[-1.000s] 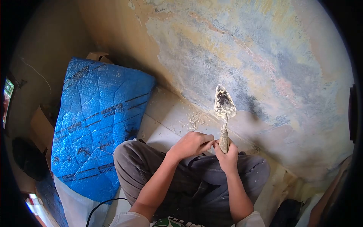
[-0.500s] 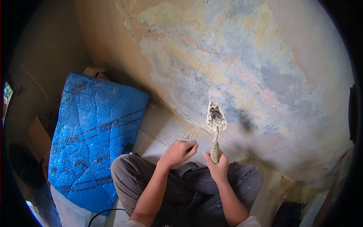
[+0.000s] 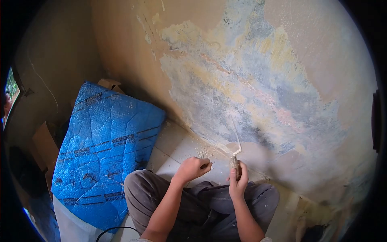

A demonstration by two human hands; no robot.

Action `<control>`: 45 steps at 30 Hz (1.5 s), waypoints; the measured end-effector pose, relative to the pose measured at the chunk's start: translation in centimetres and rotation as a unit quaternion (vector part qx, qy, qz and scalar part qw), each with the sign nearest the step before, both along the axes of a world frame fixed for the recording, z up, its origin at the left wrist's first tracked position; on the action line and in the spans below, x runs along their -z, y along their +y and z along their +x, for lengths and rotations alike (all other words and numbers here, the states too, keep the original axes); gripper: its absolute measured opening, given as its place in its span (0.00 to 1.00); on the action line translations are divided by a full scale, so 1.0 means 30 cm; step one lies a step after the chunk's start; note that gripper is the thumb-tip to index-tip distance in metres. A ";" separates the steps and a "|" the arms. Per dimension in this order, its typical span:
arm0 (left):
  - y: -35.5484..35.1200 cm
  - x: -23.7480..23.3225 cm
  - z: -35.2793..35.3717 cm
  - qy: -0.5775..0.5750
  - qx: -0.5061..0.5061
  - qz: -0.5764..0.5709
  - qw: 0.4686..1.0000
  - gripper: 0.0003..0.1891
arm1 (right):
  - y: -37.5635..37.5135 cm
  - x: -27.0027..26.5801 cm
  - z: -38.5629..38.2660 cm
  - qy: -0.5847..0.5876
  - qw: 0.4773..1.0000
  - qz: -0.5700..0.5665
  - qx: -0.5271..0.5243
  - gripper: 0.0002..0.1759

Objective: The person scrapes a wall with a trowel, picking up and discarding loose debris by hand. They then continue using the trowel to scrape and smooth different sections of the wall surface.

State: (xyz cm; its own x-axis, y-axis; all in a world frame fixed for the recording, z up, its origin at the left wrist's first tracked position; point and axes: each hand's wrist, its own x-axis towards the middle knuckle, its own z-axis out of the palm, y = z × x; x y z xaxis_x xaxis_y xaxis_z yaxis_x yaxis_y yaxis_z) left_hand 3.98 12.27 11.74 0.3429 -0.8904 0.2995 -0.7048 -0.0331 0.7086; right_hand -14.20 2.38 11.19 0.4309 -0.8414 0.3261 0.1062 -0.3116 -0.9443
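Note:
My right hand (image 3: 238,182) grips the handle of a small pointed trowel (image 3: 237,150), held upright above my lap. Its thin blade is turned edge-on and points up toward the wall (image 3: 225,92), overlapping the scraped patch in this view. That patch shows grey, yellow and pink layers where the top coat is off. To the left of the trowel, my left hand (image 3: 192,168) is curled into a loose fist over my knee, with nothing sticking out of it; the palm side is hidden.
A blue padded sheet (image 3: 109,145) with black print stands at my left. Pale crumbs (image 3: 205,152) lie on the tiled floor (image 3: 169,151) along the wall's foot. A cardboard box (image 3: 44,147) and a black cable (image 3: 115,228) are on the left. Part of a person (image 3: 7,105) shows through an opening.
The trowel has turned from showing its crusted flat face to showing its edge. My view has shifted slightly, and both hands sit a little further right in it. The left hand stays curled.

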 end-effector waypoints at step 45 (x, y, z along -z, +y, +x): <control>-0.038 0.154 0.050 0.090 0.137 0.323 0.932 0.30 | -0.270 -0.194 0.015 0.704 0.544 -0.442 -0.114 0.29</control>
State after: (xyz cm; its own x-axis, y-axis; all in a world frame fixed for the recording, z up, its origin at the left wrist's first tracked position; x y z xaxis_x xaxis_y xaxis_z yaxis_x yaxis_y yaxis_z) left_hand 5.47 11.13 7.12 0.0682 -0.9268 -0.3693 -0.6204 -0.3292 0.7118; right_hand -13.76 -5.72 17.02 0.8374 -0.4962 -0.2294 -0.3973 -0.8407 0.3680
